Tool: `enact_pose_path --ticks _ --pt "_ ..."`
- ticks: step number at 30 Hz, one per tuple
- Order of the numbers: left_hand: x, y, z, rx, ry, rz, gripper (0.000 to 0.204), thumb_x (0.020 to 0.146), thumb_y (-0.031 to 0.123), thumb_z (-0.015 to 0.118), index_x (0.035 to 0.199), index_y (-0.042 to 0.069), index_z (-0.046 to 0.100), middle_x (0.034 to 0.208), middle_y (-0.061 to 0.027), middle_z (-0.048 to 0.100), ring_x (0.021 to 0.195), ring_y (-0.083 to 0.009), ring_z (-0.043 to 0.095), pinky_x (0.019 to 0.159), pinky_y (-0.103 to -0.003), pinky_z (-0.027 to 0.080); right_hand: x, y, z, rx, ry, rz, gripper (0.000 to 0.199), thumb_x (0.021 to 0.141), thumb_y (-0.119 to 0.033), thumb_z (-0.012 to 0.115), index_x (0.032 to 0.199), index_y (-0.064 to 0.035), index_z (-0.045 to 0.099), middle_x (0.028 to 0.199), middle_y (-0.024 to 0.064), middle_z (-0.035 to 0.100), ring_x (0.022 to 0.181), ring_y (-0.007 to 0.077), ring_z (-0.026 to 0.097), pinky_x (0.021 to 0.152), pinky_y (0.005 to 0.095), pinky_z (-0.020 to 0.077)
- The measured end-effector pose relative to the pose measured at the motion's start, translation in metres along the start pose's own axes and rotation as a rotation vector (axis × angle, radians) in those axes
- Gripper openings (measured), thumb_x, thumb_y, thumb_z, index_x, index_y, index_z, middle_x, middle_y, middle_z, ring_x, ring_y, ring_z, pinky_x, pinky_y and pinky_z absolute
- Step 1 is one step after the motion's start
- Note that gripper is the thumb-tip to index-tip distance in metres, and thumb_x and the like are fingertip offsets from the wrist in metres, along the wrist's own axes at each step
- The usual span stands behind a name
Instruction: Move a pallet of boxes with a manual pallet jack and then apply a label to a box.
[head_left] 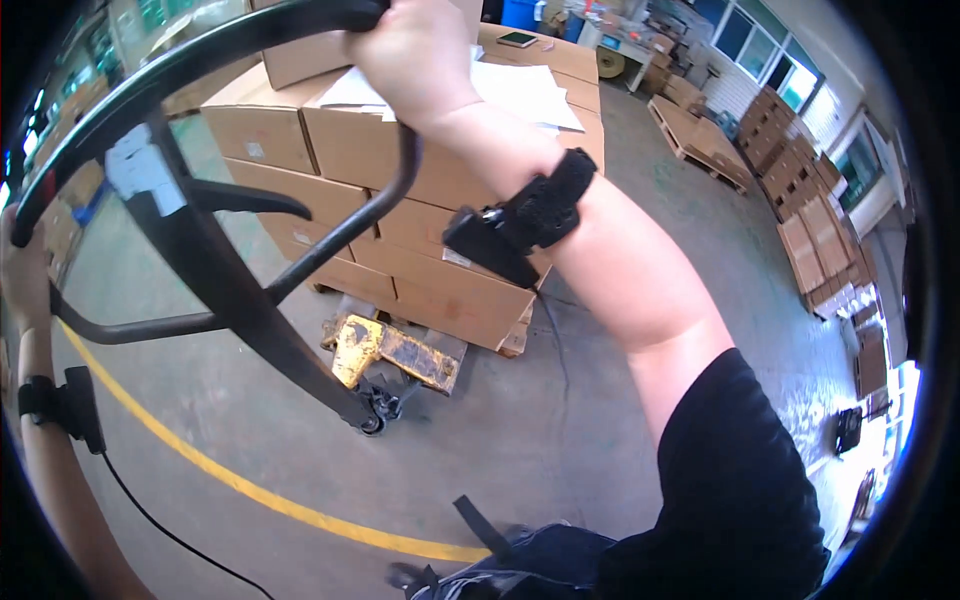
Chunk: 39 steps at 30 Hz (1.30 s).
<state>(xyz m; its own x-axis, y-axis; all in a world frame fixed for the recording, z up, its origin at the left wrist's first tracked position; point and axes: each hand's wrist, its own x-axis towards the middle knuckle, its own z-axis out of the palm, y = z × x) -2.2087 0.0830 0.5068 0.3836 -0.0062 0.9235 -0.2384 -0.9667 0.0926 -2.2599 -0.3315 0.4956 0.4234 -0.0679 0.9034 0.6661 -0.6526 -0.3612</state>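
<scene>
Several boxes (410, 250) stand stacked at eleven o'clock. The black handle (228, 278) loops between nine and eleven, joined below to the yellow jack (357, 347) at eight. White papers (530, 95) lie on the boxes at twelve. Your right hand (415, 60) grips the handle near twelve; your left hand (24, 270) is wrapped around it at nine. A phone (517, 40) rests beyond the papers.

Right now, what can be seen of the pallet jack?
The pallet jack looks metal: a black looped handle with an inner lever, a dark shaft bearing a pale patch, a small wheel and a scuffed yellow body. The shaft slants up to the handle. The right hand grips the loop's upper right; the left hand is at its left side. The body stands beside the carton-stacked pallet.
</scene>
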Motion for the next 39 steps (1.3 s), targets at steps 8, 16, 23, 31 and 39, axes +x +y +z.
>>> enact_pose_path --ticks 8,16,23,31,39 --pt "-0.017 0.003 0.053 -0.247 -0.039 -0.03 0.024 0.078 0.022 0.059 0.1 0.014 0.055 0.081 -0.0134 0.061 0.08 -0.0318 0.06 0.069 -0.037 0.046 -0.029 0.018 0.02 -0.401 0.256 -0.121 0.014 0.066 -0.013 0.064 0.08 -0.0101 0.06 0.07 0.0119 0.06 0.069 0.0299 0.06 0.061 0.0342 0.0477" --pt "-0.019 0.006 0.07 -0.337 -0.054 0.121 0.035 0.076 0.026 0.059 0.107 0.01 0.054 0.091 -0.0154 0.062 0.087 -0.0337 0.059 0.075 -0.038 0.046 -0.049 0.007 0.03 -0.558 0.286 -0.055 0.009 0.071 -0.001 0.056 0.08 -0.0043 0.058 0.068 0.0092 0.06 0.066 0.0182 0.058 0.062 0.0298 0.0456" --pt "-0.033 -0.012 0.102 -0.408 0.008 0.143 0.038 0.076 0.027 0.061 0.108 0.008 0.055 0.093 -0.0156 0.062 0.09 -0.03 0.06 0.077 -0.037 0.045 -0.072 -0.021 0.044 -0.654 0.33 0.026 0.003 0.071 -0.004 0.055 0.074 -0.0048 0.057 0.061 0.008 0.058 0.059 0.0167 0.057 0.056 0.0292 0.0431" --pt "-0.041 -0.012 0.139 -0.566 -0.017 0.088 0.022 0.072 0.02 0.063 0.089 0.01 0.055 0.08 -0.0128 0.063 0.078 -0.0328 0.059 0.069 -0.038 0.046 -0.105 -0.058 0.056 -0.671 0.345 0.118 0.015 0.065 -0.001 0.058 0.079 -0.0022 0.056 0.069 0.0117 0.059 0.066 0.019 0.058 0.062 0.0295 0.0441" --pt "-0.045 -0.008 0.202 -0.838 0.042 0.169 0.021 0.071 0.017 0.066 0.087 0.009 0.055 0.079 -0.0134 0.062 0.075 -0.0323 0.059 0.067 -0.037 0.047 -0.158 -0.106 0.068 -0.618 0.309 0.176 0.018 0.073 -0.008 0.063 0.09 -0.0041 0.058 0.078 0.0027 0.062 0.075 0.0105 0.058 0.072 0.0234 0.0438"
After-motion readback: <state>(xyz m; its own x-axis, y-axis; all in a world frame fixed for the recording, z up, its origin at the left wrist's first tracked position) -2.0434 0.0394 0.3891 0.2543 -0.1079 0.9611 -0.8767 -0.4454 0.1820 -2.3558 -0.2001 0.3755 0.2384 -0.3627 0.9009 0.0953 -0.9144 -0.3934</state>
